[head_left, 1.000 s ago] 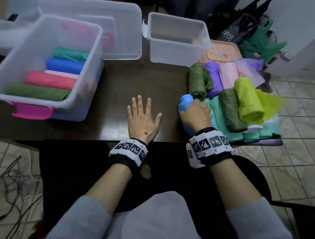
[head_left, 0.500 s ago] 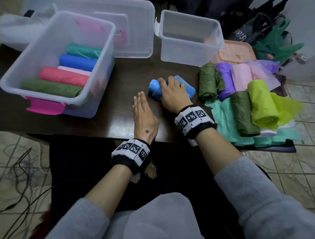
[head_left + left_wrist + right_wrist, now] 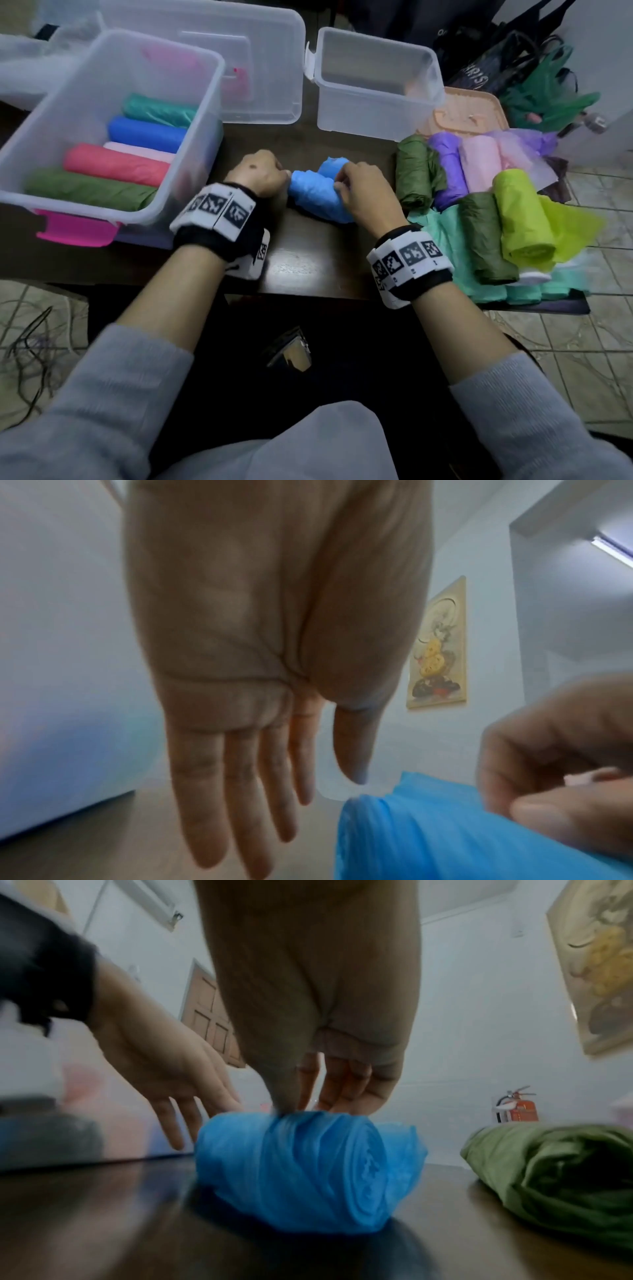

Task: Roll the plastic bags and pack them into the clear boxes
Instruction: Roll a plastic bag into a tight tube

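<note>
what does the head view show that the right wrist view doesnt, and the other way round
Only the head view: the clear box holding five rolls, an empty clear box, and the pile of coloured rolls. Only the right wrist view: a fire extinguisher, a door. Both: the blue bag on the table, right hand gripping it, left hand beside it.

Grey knit sleeves (image 3: 102, 394), black wrist bands (image 3: 212, 236), white blocks with black square markers, possibly tracking tags

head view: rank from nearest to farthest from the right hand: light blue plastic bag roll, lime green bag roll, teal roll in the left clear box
1. Light blue plastic bag roll: pinched by the right hand.
2. Lime green bag roll: to its right, on the pile.
3. Teal roll: far left, in the left clear box.
</note>
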